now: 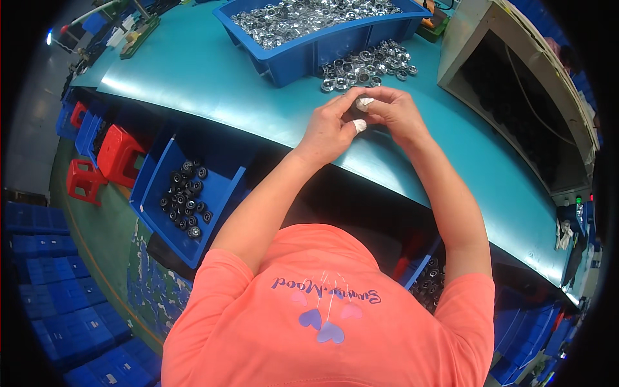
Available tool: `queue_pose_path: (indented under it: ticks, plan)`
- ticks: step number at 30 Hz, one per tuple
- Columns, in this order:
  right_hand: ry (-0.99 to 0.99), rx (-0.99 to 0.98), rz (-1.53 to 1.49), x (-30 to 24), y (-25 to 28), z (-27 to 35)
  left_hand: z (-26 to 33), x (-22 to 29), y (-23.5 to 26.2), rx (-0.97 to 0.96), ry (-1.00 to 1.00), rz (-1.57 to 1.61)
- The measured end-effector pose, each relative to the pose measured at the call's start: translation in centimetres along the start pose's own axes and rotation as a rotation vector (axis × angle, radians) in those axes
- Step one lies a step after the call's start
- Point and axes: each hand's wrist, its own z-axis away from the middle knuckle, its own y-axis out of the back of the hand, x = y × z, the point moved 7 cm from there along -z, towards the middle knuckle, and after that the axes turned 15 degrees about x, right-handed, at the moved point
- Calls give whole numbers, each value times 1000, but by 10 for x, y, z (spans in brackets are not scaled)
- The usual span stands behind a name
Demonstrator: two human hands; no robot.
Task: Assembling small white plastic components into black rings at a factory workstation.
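Note:
My left hand (327, 132) and my right hand (401, 117) meet just above the teal tabletop (258, 106), close to its near edge. Both hands have their fingers curled inward, and white wrapping covers the thumb tips. Something small and dark seems to sit between them, but the fingers hide most of it and I cannot make out what it is. Just beyond my fingers lies a loose pile of small, round, clear-and-silver wheel-like parts (367, 66). Behind that pile stands a blue bin (335, 48) heaped with similar shiny parts.
Below the table edge at left, a blue bin (222, 203) contains black wheel-like parts (187, 197); more dark parts (429, 284) lie low at right. A large pale box (461, 48) with a dark front stands on the right. Red stools (118, 155) and blue crates (71, 303) occupy the left floor.

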Motion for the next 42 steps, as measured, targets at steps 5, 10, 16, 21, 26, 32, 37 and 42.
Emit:
queue_pose_path:
  ticks: [5,10,16,21,26,32,37,42]
  plan:
    - [-29,-59,-42,-2,-7,5,-4,-12,0,54,10,75]
    - [-63,-191,-124,-8,-7,6,-4,-16,5,123,176,284]
    - [-52,-202,-89,-8,-8,6,-3,-16,6,128,168,279]
    - [-57,-169,-49,-4,-4,3,-3,-18,4,129,187,343]
    - [60,-40,47,-13,7,2,3,-21,45,358,-6,242]
    - [135,60,87,-24,19,-4,68,-81,233,624,-3,-165]
    - [174,93,83,-24,12,-6,133,-81,336,766,31,-1223]
    - [314,223,169,-26,25,-8,86,-6,248,726,-334,-748]
